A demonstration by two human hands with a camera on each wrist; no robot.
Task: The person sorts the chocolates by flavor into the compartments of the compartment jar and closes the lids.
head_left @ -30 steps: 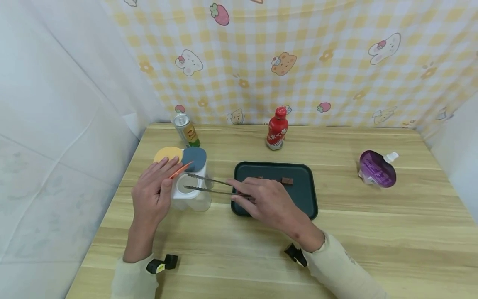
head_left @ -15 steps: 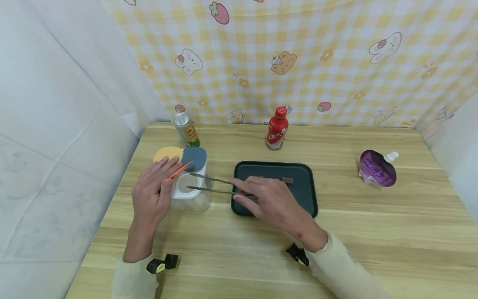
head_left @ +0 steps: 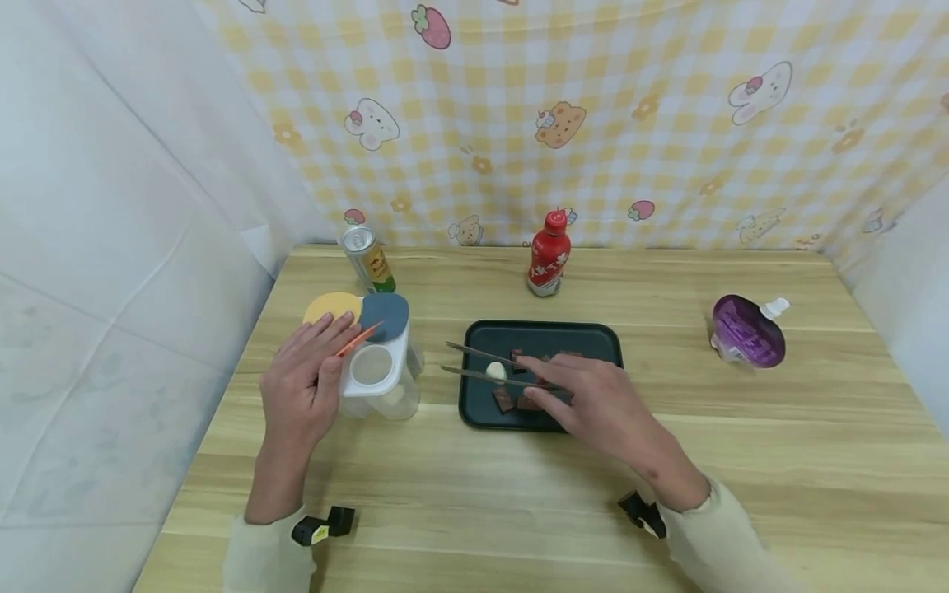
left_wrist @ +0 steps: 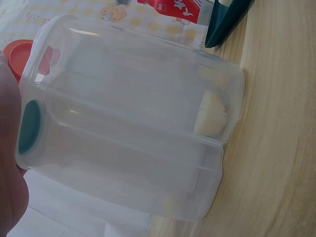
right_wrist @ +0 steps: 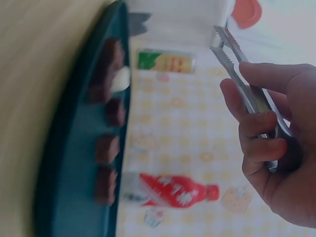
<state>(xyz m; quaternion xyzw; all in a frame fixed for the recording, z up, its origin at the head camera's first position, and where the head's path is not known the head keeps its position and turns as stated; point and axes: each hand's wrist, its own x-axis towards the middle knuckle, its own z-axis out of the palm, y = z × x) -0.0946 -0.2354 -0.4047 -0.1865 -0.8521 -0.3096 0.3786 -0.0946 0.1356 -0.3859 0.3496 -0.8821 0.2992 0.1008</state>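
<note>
My left hand (head_left: 304,383) lies on top of a clear multi-compartment container (left_wrist: 123,98), fingers stretched over its yellow lid (head_left: 331,305). An orange lid (head_left: 361,338) stands raised beside the thumb, and the round opening near it is uncovered. Low inside the container sits a pale chunk (left_wrist: 211,116). My right hand (head_left: 596,403) holds metal tongs (head_left: 474,352) above the dark green tray (head_left: 483,336); their toothed tips are apart with nothing between them. On the tray lie several brown chocolate-like pieces (head_left: 504,401) and one white piece (head_left: 496,371), partly hidden by the tongs and hand.
A blue lid (head_left: 385,316) covers another compartment. Behind the container stands a drink can (head_left: 371,262). A red bottle (head_left: 549,255) is beyond the tray, and a purple spouted pouch (head_left: 749,331) lies on the right. A checked curtain (head_left: 474,123) hangs behind the table.
My right hand has drawn the tongs rightward from the container opening to over the tray, bringing the white piece and more brown pieces into sight. My left hand stays in place.
</note>
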